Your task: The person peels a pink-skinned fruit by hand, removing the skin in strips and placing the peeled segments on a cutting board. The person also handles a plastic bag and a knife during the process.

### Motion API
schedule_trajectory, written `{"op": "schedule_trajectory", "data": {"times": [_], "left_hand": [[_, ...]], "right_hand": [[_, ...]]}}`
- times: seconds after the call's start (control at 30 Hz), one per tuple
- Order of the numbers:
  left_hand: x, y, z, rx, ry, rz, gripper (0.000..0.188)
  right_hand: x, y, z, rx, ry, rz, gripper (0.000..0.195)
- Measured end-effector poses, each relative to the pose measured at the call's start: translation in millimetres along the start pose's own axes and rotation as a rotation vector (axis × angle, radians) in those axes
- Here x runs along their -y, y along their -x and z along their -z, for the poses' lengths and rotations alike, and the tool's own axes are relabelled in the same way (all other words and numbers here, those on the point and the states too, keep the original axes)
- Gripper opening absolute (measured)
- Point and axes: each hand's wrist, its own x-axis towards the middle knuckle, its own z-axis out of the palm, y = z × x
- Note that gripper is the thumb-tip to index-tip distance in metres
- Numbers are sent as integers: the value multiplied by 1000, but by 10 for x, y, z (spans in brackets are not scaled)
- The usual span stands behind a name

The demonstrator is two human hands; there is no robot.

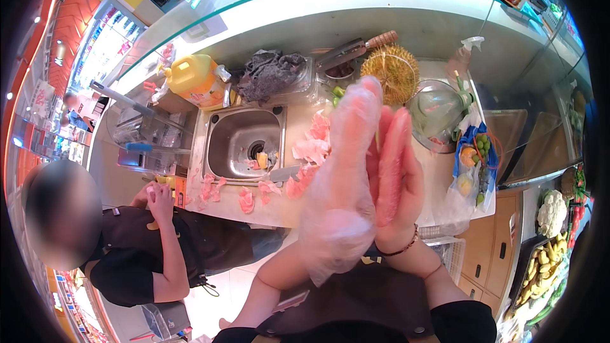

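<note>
In front of my chest, my left hand [350,166] is raised in a loose clear plastic glove, its fingers pointing away from me. Beside it my right hand [413,190] is bare, with a braided bracelet at the wrist. A long pink peeled fruit segment [393,171], which looks like pomelo, lies along the right palm and fingers. Whether the gloved hand holds anything is hidden. Pink peel pieces [312,145] are scattered on the white counter [281,209] behind and left of my hands. A knife blade [286,173] lies among them.
A steel sink [224,152] holds scraps. Behind are a yellow jug [193,76], dark crumpled cloth [271,74], a wooden-handled cleaver [343,55] and a durian [395,71]. Rightward stand a round bowl [436,109] and bagged fruit [472,162]. A co-worker [138,233] stands left.
</note>
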Motion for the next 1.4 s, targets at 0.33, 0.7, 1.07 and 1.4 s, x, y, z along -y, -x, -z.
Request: {"op": "schedule_trajectory", "data": {"times": [0.33,0.7,1.07,1.4], "left_hand": [[153,-293,-42,-281,439,-54,75],[447,-310,703,-441,843,37,49],[403,-268,832,-422,836,-45,54],[228,-111,771,-322,959,-13,69]], "right_hand": [[112,-328,-102,246,823,253,46],[-68,21,91,531,1733,591,40],[-544,166,155,845,1541,502,23],[-318,290,-53,856,1485,138,25]]}}
